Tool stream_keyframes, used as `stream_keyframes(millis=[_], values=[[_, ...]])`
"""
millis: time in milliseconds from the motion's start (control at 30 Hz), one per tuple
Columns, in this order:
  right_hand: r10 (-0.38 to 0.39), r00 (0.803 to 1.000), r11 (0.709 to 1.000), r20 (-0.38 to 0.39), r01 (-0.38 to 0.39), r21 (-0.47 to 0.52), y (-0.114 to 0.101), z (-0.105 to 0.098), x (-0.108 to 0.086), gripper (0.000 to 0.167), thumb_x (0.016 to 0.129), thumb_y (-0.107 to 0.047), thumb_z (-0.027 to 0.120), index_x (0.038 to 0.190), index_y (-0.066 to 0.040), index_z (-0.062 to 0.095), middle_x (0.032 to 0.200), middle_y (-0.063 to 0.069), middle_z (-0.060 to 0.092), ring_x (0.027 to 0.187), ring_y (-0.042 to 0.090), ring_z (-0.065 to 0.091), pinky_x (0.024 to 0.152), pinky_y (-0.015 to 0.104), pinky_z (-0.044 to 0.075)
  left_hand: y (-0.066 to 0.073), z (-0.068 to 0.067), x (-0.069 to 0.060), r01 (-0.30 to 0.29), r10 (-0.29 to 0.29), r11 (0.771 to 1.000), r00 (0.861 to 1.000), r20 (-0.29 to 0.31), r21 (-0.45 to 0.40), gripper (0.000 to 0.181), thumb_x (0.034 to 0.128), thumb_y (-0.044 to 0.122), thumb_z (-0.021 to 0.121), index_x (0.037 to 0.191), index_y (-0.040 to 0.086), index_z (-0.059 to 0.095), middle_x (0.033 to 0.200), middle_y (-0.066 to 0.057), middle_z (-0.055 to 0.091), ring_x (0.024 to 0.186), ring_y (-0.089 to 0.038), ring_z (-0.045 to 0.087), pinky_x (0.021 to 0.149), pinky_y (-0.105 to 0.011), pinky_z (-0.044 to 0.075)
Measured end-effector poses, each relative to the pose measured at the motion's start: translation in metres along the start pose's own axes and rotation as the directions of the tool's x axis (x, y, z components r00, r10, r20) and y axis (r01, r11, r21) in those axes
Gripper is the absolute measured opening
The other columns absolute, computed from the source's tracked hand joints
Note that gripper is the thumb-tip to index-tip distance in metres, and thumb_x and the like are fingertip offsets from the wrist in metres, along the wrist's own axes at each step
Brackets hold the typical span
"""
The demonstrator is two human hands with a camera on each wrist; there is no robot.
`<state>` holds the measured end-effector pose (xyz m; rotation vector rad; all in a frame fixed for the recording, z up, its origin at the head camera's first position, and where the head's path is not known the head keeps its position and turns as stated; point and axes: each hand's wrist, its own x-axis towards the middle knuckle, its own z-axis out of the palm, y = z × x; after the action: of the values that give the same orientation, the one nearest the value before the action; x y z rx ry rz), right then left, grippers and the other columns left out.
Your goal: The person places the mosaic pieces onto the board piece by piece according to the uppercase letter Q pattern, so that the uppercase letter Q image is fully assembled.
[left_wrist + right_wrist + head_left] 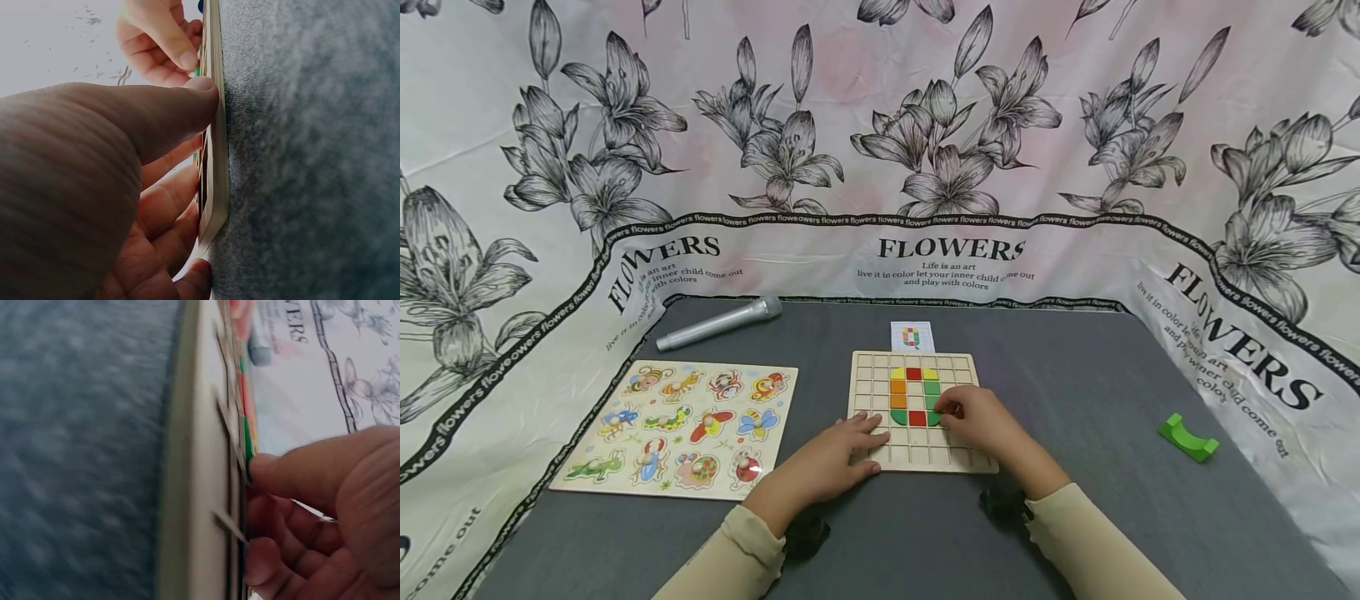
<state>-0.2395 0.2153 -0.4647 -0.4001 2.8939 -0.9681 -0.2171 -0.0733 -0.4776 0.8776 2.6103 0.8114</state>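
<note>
A square wooden grid board (925, 457) lies on the grey table, with red, orange, yellow and green tiles set as a ring in its cells. My right hand (981, 421) is over the board's right side, its thumb and bent fingers pinching a green corner tile (933, 418) at the ring's lower right. In the right wrist view the thumb (269, 472) meets the end of this green tile (249, 444). My left hand (831, 458) rests with spread fingers on the board's lower left, its thumb (181, 106) lying at the near edge.
A small pattern card (912, 336) sits behind the board. To the left lies a wooden insect peg puzzle (700, 450), with a silver microphone-like stick (718, 323) beyond it. A green arched block (1187, 438) lies at the right. Flower-printed cloth (955, 258) stands around the table.
</note>
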Motion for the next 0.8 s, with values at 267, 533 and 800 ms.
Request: stream_keyframes(millis=[267, 533, 800], values=[[0.005, 0.999, 1.0, -0.048, -0.005, 0.002, 0.004, -0.009, -0.003, 0.013, 0.103, -0.006, 0.07, 0.112, -0.008, 0.08, 0.101, 0.005, 0.073, 0.083, 0.016, 0.059, 0.073, 0.033, 0.053, 0.001, -0.001, 0.0, -0.009, 0.009, 1.0, 1.0, 0.0, 0.004, 0.051, 0.1056, 0.025, 0.074, 0.155, 0.015, 0.064, 0.173, -0.007, 0.046, 0.167, -0.033, 0.031, 0.138, -0.059, 0.024], [0.108, 0.988, 0.994, -0.107, -0.109, -0.005, 0.045, -0.036, -0.027, 0.017, 0.106, -0.008, 0.067, 0.118, -0.002, 0.077, 0.107, 0.012, 0.075, 0.084, 0.019, 0.064, 0.067, 0.035, 0.055, 0.001, 0.001, 0.0, 0.002, -0.002, 1.0, 1.0, 0.007, 0.01, 0.052, 0.1053, 0.027, 0.075, 0.155, 0.016, 0.064, 0.173, -0.006, 0.045, 0.167, -0.032, 0.031, 0.138, -0.058, 0.024], [0.073, 0.997, 0.996, 0.01, -0.074, 0.044, 0.06, -0.041, -0.052, 0.008, 0.102, -0.016, 0.075, 0.103, -0.008, 0.078, 0.092, 0.003, 0.072, 0.077, 0.015, 0.059, 0.064, 0.031, 0.051, 0.001, 0.001, 0.0, 0.003, -0.003, 1.0, 1.0, 0.004, 0.011, 0.052, 0.1053, 0.026, 0.075, 0.155, 0.016, 0.064, 0.173, -0.006, 0.045, 0.167, -0.032, 0.031, 0.138, -0.057, 0.023]])
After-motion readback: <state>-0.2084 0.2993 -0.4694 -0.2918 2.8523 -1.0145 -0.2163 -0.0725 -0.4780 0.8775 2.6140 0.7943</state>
